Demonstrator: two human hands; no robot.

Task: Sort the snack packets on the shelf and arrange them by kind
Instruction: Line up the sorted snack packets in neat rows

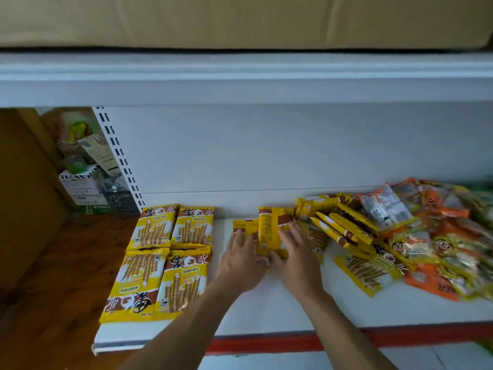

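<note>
Packets (269,231), yellow, brown band at far end

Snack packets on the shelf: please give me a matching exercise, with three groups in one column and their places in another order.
1. flat yellow packets
2. yellow stack
3. orange packets

A. right end of the shelf
B. left end
C. between the left hand and the right hand

Pairs: 1-B, 2-C, 3-A
</note>
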